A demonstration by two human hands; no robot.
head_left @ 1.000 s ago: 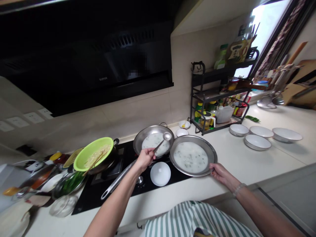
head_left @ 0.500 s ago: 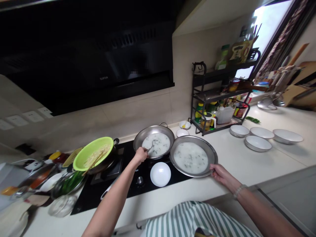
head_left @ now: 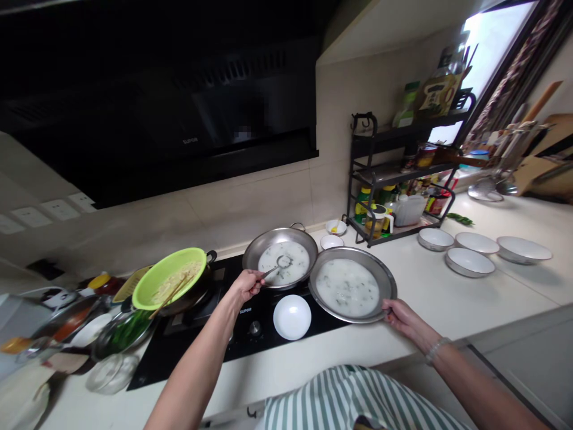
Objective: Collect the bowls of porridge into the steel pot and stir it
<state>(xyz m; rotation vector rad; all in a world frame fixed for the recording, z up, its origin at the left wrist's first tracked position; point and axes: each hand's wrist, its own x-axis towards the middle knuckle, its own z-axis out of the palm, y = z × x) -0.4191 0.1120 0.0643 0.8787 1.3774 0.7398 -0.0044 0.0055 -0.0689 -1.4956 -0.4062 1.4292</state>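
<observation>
My left hand (head_left: 248, 284) is closed round the handle of a metal ladle (head_left: 270, 272). Its bowl dips into the milky white soup with green bits inside the steel wok (head_left: 256, 246) on the stove. On the right, my right hand (head_left: 400, 315) grips the near right rim of a wide metal basin (head_left: 385, 279), which holds similar white soup and sits beside the wok, partly over the stove edge. A white bowl (head_left: 292, 317) stands in front of the wok, between my two arms. The wok's long handle is mostly hidden behind my left forearm.
A green colander (head_left: 147, 285) with pale food and chopsticks rests on a dark pan at left. Greens and jars crowd the left counter. Several white bowls (head_left: 470, 263) stand at right, near a black spice rack (head_left: 371, 179). The range hood (head_left: 188, 107) hangs above.
My left hand has moved left and lowered the ladle from above the wok's right side into its soup. The right hand keeps its hold on the basin, which has hardly moved.
</observation>
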